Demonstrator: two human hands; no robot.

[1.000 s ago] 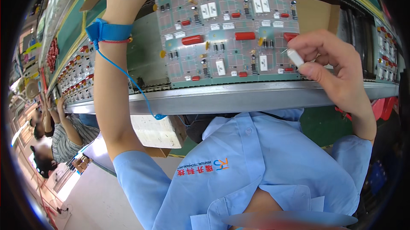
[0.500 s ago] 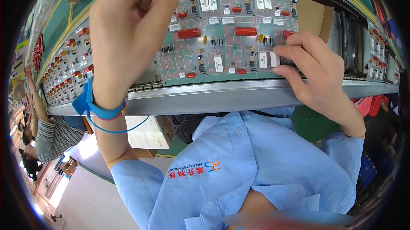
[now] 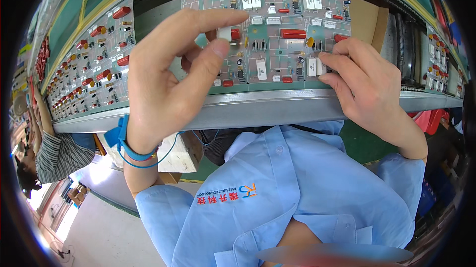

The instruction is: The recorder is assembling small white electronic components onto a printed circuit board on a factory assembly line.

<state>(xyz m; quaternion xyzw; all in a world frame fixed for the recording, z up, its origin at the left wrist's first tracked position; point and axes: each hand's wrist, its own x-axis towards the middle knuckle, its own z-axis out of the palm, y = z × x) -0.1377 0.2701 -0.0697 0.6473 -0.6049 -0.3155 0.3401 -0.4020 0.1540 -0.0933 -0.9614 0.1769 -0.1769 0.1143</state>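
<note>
A light blue short-sleeved shirt (image 3: 248,163) fills the foreground, seen from the wearer's head. A pale block (image 3: 181,155) sits below a metal rail (image 3: 277,101). The left hand (image 3: 173,71), wearing a blue wrist strap (image 3: 117,134) with a thin cord, is raised over the rail, thumb and forefinger pinching a small white rectangular component (image 3: 224,33) above the circuit boards. The right hand (image 3: 364,79) reaches over the rail, thumb and forefinger closed on a white block-shaped component (image 3: 320,67) at the board, beside a matching one. Just beyond the rail lies the green circuit-board panel (image 3: 270,87), set with red capacitors (image 3: 293,33). Farther off, left, are another populated panel (image 3: 94,88) and a person in a striped top (image 3: 64,158).
</note>
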